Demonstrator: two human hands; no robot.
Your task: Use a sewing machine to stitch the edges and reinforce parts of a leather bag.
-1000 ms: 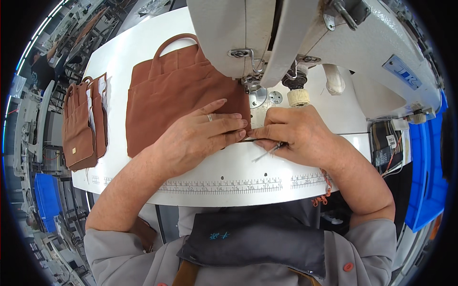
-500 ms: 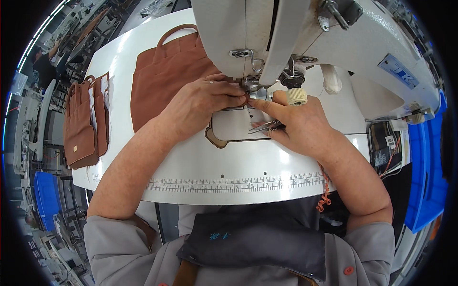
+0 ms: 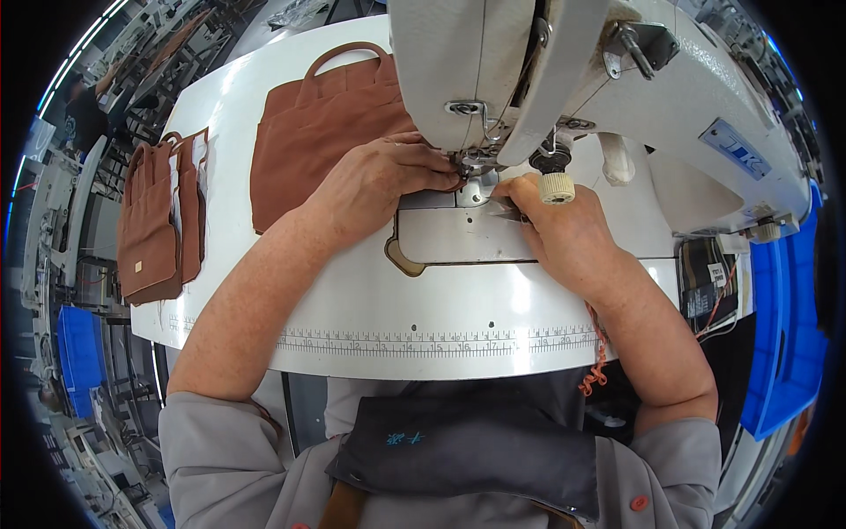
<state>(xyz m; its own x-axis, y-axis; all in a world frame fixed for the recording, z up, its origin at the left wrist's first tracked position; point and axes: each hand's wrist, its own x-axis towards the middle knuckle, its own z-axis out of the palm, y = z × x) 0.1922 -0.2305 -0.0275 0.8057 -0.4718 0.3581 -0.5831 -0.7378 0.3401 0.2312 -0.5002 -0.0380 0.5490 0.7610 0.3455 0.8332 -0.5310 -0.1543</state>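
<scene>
A brown handbag (image 3: pixel 322 145) with a looped handle lies on the white table, its right edge running in beside the presser foot (image 3: pixel 478 160) of a sewing machine. My left hand (image 3: pixel 374 181) is closed, its fingers pinching and pressing the bag's edge just left of the foot. To the right of the foot, my right hand (image 3: pixel 564 220) curls around small metal thread snips (image 3: pixel 508 210), mostly hidden under the fingers. Its fingertips are near the metal needle plate (image 3: pixel 471 231). An orange coiled cord (image 3: pixel 597 370) hangs by my right forearm.
The machine's white head (image 3: pixel 463 70) stands over my hands, with a cream knob (image 3: pixel 557 188) by my right hand. More brown bags (image 3: pixel 150 234) stand at the table's left. A printed ruler (image 3: pixel 441 341) runs along the front edge. A blue bin (image 3: pixel 775 335) is at right.
My right hand has drawn back slightly from the presser foot. The snips' blades, plainly seen pointing left before, are now mostly hidden. My left hand stays at the bag's edge.
</scene>
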